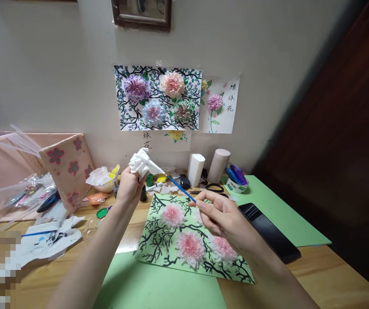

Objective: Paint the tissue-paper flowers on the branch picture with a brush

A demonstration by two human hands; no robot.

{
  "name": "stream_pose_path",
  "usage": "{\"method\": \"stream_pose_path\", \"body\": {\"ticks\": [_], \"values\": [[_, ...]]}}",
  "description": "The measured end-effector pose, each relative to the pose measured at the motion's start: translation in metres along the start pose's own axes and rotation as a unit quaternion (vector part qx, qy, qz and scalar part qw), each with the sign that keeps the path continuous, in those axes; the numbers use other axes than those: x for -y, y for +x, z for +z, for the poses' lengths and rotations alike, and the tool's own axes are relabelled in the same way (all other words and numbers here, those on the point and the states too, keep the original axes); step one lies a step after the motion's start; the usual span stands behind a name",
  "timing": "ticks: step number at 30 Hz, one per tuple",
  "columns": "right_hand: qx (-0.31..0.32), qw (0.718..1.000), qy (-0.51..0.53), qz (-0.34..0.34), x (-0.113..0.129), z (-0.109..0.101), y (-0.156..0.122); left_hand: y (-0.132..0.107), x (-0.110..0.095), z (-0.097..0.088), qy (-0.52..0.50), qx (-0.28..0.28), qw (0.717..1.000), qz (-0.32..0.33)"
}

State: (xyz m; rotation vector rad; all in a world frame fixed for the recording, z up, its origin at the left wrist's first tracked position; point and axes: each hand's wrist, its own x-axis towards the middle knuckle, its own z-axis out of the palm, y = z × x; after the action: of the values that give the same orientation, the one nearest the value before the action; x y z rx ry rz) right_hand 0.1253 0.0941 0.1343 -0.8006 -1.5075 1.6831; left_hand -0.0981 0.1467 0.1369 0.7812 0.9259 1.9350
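Note:
My left hand (132, 183) is closed around a crumpled white tissue (143, 162), held up above the table. A blue-handled paintbrush (181, 187) slants between my hands, its tip end at the tissue's pointed corner. My right hand (219, 213) pinches the brush by its handle. Below my hands lies a green sheet (171, 242) painted with black branches. Pink fluffy paper flowers (190, 249) stand out from it, one partly hidden by my right hand.
A black phone (268, 231) lies on a green sheet at right. Scissors (214, 188), a white bottle (196, 169) and a beige bottle (219, 165) stand near the wall. At left are a green paint pot (101, 213), a stained tissue (50, 240) and a pink flowered box (68, 167).

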Motion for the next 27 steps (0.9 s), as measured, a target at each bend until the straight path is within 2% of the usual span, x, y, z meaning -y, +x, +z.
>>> {"method": "stream_pose_path", "body": {"ticks": [3,5,8,13,17,20,22,24,25,27], "values": [[0.060,0.998,-0.014,-0.015,0.003,-0.002,-0.004,0.006,-0.002,-0.004,-0.001,-0.020,0.999,0.025],[0.079,0.996,-0.008,-0.031,0.003,-0.001,-0.005,0.001,-0.003,-0.001,0.006,-0.010,0.999,0.031],[0.027,0.998,0.004,-0.059,0.001,0.001,-0.002,-0.018,-0.004,0.008,0.028,0.040,0.999,0.017],[-0.051,0.996,-0.025,-0.066,-0.006,0.006,0.006,-0.045,-0.003,0.021,0.090,0.153,0.984,-0.032],[-0.081,0.988,-0.107,-0.078,-0.016,0.014,0.005,-0.050,-0.002,0.023,0.121,0.145,0.981,-0.034],[-0.123,0.952,-0.257,-0.111,-0.024,0.020,0.002,-0.050,-0.001,0.024,0.134,0.133,0.981,-0.039],[-0.158,0.904,-0.369,-0.150,-0.028,0.022,0.001,-0.050,-0.001,0.023,0.146,0.131,0.980,-0.041],[-0.189,0.861,-0.435,-0.182,-0.030,0.023,0.000,-0.050,-0.001,0.022,0.155,0.128,0.979,-0.032],[-0.196,0.854,-0.443,-0.190,-0.029,0.023,-0.001,-0.049,-0.001,0.022,0.159,0.126,0.979,-0.024],[-0.183,0.874,-0.412,-0.180,-0.026,0.024,-0.003,-0.048,-0.002,0.021,0.158,0.125,0.979,-0.009]]}}
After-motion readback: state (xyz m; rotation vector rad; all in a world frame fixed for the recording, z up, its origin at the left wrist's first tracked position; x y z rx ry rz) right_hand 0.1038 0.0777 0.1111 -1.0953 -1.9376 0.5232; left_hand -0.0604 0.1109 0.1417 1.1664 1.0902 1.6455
